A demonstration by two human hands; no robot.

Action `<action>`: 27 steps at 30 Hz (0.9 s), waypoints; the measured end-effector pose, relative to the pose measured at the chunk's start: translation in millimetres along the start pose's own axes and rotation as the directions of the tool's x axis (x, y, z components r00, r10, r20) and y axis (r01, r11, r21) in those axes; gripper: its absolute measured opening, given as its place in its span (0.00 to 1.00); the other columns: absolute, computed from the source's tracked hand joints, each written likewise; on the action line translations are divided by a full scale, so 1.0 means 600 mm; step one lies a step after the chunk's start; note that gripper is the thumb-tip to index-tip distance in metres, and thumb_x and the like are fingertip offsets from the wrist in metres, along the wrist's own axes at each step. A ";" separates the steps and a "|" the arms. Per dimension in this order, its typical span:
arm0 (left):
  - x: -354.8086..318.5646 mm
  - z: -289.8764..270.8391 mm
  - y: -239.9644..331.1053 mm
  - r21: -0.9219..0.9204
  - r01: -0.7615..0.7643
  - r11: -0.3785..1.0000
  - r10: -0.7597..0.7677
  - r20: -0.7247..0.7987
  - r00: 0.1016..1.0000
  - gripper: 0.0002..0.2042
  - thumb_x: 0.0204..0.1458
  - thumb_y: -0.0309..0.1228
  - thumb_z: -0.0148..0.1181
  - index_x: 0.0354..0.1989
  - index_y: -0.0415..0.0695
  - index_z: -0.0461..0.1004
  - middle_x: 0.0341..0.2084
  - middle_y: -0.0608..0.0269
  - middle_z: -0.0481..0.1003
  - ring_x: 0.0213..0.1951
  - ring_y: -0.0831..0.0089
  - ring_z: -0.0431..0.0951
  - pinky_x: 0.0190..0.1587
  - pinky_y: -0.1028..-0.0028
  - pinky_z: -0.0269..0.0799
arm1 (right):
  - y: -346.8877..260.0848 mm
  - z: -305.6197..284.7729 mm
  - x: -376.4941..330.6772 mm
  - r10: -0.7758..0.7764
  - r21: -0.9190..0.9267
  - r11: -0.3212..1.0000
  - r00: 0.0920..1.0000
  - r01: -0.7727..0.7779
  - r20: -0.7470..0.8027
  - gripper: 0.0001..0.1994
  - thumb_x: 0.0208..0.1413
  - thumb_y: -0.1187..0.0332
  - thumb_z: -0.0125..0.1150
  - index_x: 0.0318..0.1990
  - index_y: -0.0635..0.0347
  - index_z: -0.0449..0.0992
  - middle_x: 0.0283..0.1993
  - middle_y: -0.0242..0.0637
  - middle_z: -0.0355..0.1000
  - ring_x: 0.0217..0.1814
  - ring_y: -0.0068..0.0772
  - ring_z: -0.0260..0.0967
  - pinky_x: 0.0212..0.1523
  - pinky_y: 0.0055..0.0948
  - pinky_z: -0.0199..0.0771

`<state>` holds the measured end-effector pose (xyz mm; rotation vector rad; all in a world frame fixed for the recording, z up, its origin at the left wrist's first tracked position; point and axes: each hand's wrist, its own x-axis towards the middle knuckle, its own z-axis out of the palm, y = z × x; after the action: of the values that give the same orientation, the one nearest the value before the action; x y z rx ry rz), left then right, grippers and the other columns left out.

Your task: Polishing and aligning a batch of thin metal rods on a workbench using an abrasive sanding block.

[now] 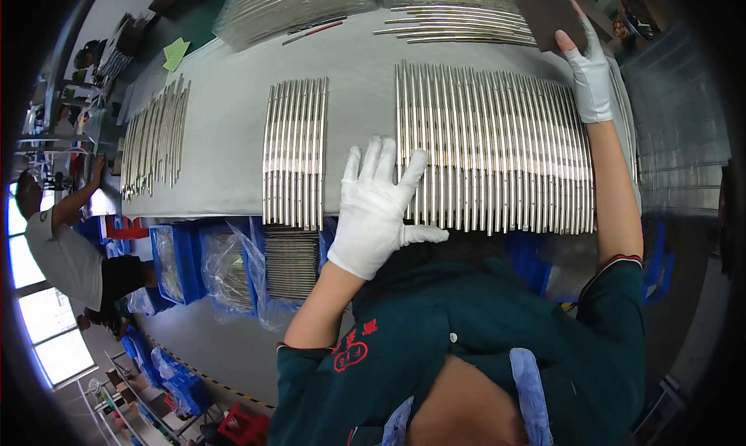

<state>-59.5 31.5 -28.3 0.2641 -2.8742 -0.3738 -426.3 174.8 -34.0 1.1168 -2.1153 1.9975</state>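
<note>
1. Rods (497, 151): the large batch lies side by side at centre right of the head view, on a grey table (225, 135).
2. Left hand (381, 205), gloved, rests flat on the batch's left edge, fingers spread; advisable to keep pressure even so the rods stay aligned.
3. Right hand (588, 77), upper right, pinches a dark board (544, 7).
4. Smaller rod groups (295, 155) lie left; blue bins (179, 263) stand below the table; another person (66, 252) works at far left.
</note>
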 end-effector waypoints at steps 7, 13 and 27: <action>-0.003 0.008 -0.009 0.007 -0.005 1.000 0.005 -0.046 0.999 0.54 0.35 0.77 0.45 0.63 0.43 0.64 0.54 0.31 0.65 0.61 0.34 0.61 0.64 0.40 0.51 | -0.063 0.212 0.021 0.168 0.115 0.925 0.664 -0.361 0.729 0.36 0.59 0.49 0.62 0.70 0.53 0.58 0.64 0.37 0.66 0.65 0.29 0.63 0.65 0.29 0.65; 0.000 0.007 -0.008 -0.016 -0.020 1.000 0.019 -0.061 0.998 0.52 0.35 0.76 0.48 0.62 0.44 0.66 0.54 0.34 0.65 0.60 0.36 0.61 0.63 0.40 0.52 | -0.076 0.284 0.027 0.163 0.163 0.816 0.491 -0.554 0.856 0.35 0.59 0.50 0.61 0.67 0.61 0.61 0.64 0.35 0.67 0.66 0.28 0.62 0.68 0.28 0.59; 0.004 -0.018 0.019 -0.018 -0.005 1.000 0.004 -0.030 1.000 0.42 0.40 0.66 0.61 0.60 0.50 0.70 0.54 0.25 0.65 0.62 0.33 0.60 0.66 0.40 0.45 | -0.149 0.101 -0.056 0.150 -0.164 0.985 0.751 -0.056 0.644 0.37 0.50 0.56 0.71 0.68 0.51 0.64 0.64 0.37 0.67 0.66 0.30 0.63 0.66 0.30 0.61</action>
<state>-60.9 39.2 -14.8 0.2578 -2.8397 -0.3916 -329.5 144.2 15.9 1.9352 -2.6091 1.5935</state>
